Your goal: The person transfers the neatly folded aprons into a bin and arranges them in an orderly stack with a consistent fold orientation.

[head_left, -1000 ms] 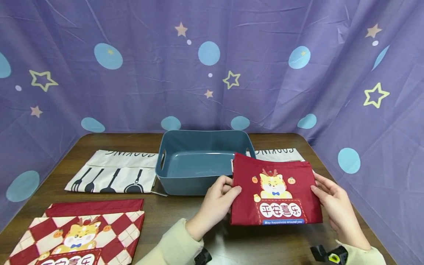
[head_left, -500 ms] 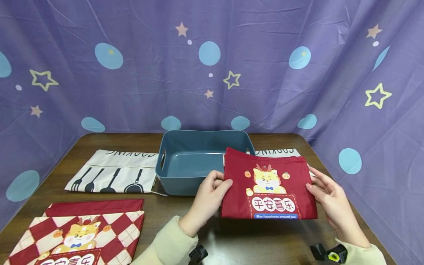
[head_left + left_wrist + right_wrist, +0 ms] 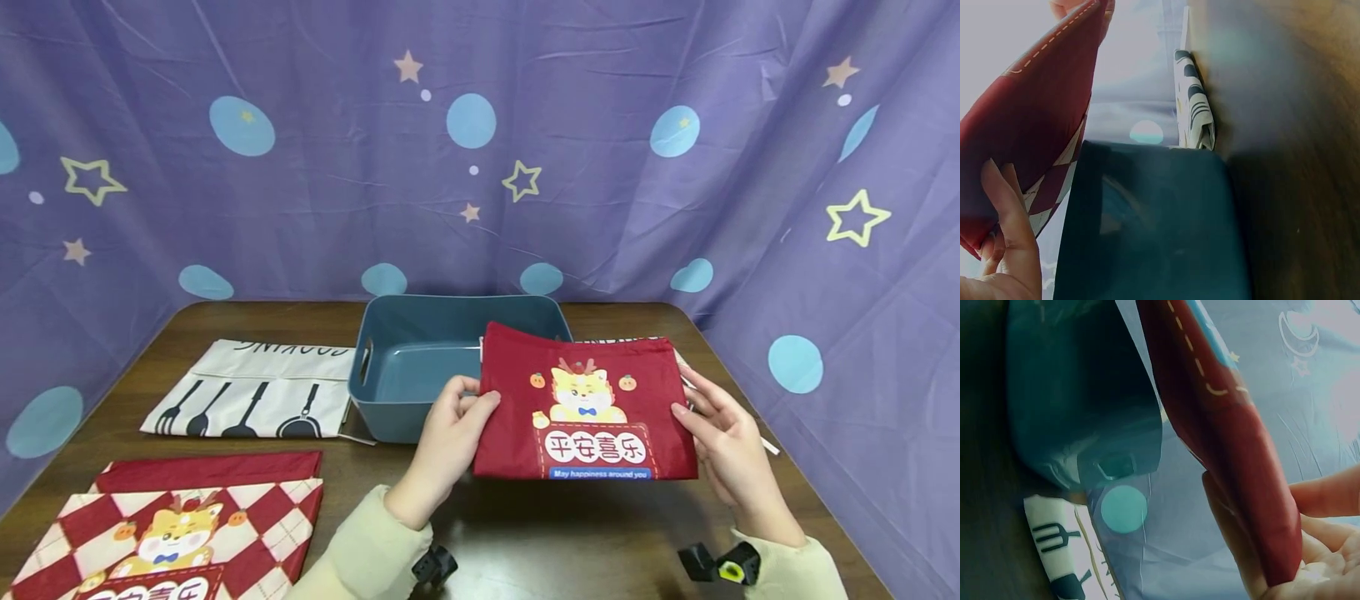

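Note:
Both hands hold up a folded red apron (image 3: 588, 408) printed with a yellow cartoon dog and white lettering. My left hand (image 3: 442, 446) pinches its left edge, thumb in front. At the opposite edge, my right hand (image 3: 727, 446) grips it between thumb and fingers. In the left wrist view, a checkered layer shows behind the red face of the apron (image 3: 1035, 112). From the right wrist, the fingers of my hand (image 3: 1329, 544) wrap the thick folded edge. A teal bin (image 3: 393, 421) stands behind, its right front corner hidden by the apron.
A folded white apron (image 3: 247, 400) with utensil prints lies left of the bin. Another white one (image 3: 630, 340) sits to its right, mostly covered in the head view. At front left lies a red-and-white checkered apron (image 3: 97, 533). A purple curtain (image 3: 480, 233) hangs behind the table.
Both hands have carried the red apron left and slightly upward, so it overlaps more of the bin in the head view. A white strap now shows beyond the right hand.

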`<state>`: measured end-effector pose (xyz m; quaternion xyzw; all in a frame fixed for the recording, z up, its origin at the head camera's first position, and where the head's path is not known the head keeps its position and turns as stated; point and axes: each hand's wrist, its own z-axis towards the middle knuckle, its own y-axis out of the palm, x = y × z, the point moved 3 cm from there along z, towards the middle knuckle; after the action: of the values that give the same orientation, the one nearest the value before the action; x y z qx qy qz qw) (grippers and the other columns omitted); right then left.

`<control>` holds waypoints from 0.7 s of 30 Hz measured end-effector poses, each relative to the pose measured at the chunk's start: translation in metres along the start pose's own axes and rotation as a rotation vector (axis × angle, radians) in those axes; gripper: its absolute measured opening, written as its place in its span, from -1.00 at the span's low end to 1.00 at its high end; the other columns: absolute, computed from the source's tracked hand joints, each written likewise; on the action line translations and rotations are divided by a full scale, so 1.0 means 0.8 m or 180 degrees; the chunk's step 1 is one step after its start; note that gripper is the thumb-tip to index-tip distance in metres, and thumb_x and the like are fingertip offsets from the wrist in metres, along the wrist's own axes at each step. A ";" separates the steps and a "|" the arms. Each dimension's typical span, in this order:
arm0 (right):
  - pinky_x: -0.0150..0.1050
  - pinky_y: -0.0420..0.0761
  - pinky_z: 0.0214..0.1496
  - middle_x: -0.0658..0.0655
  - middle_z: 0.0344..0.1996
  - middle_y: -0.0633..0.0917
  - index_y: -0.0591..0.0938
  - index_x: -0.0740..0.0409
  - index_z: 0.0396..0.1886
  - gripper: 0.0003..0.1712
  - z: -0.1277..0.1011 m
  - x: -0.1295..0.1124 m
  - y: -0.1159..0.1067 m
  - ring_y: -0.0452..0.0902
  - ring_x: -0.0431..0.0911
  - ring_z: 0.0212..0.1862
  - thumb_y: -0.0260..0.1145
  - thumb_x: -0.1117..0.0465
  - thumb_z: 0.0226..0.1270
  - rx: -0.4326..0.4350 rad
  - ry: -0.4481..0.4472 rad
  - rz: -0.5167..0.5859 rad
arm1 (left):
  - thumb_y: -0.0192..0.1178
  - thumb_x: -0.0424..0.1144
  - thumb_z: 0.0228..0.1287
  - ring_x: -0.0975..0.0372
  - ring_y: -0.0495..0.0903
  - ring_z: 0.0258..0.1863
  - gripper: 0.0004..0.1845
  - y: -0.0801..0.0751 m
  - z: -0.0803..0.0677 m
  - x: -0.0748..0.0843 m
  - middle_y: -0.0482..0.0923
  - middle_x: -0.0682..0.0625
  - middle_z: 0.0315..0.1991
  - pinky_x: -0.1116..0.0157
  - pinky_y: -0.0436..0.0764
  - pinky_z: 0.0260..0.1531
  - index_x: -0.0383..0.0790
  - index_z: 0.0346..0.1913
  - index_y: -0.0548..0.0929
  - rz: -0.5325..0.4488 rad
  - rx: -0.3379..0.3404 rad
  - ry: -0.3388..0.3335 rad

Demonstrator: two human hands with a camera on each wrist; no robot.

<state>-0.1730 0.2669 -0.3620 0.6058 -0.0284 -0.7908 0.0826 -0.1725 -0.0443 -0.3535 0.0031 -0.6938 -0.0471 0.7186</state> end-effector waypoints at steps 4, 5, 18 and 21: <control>-0.27 0.75 -0.20 -0.13 0.01 0.70 0.54 -0.03 0.28 -0.49 0.003 0.001 0.007 0.68 -0.25 -0.07 0.12 0.48 0.44 0.0156 0.0108 0.0128 | 0.12 -0.29 0.41 0.23 0.70 -0.50 -0.81 -0.005 0.002 0.001 0.70 -0.22 -0.29 0.31 0.68 -0.43 -0.33 -0.07 0.41 -0.0002 0.0089 -0.0030; -0.27 0.74 -0.20 -0.13 0.00 0.70 0.57 -0.05 0.24 -0.51 0.004 0.001 0.008 0.68 -0.25 -0.08 0.12 0.47 0.44 0.0194 0.0135 0.0143 | 0.12 -0.28 0.41 0.23 0.70 -0.49 -0.81 -0.006 0.002 0.002 0.70 -0.22 -0.29 0.32 0.68 -0.43 -0.33 -0.06 0.41 0.0001 0.0105 -0.0040; -0.29 0.74 -0.20 -0.14 -0.06 0.72 0.62 -0.10 0.11 -0.61 0.010 0.002 0.025 0.70 -0.24 -0.15 0.16 0.41 0.44 0.0363 0.0307 0.0148 | 0.12 -0.26 0.41 0.29 0.67 -0.53 -0.78 -0.020 0.003 0.005 0.71 -0.10 -0.35 0.33 0.66 -0.44 -0.33 -0.04 0.42 -0.0013 0.0282 -0.0115; -0.30 0.73 -0.18 -0.12 -0.06 0.73 0.62 -0.08 0.13 -0.60 0.012 0.001 0.028 0.70 -0.24 -0.14 0.16 0.41 0.44 0.0404 0.0288 0.0205 | 0.13 -0.26 0.41 0.30 0.66 -0.53 -0.77 -0.022 0.003 0.004 0.71 -0.08 -0.36 0.34 0.65 -0.45 -0.34 -0.03 0.42 -0.0030 0.0318 -0.0101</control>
<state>-0.1801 0.2438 -0.3569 0.6437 -0.0941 -0.7562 0.0706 -0.1760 -0.0622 -0.3511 0.0415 -0.7065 -0.0159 0.7063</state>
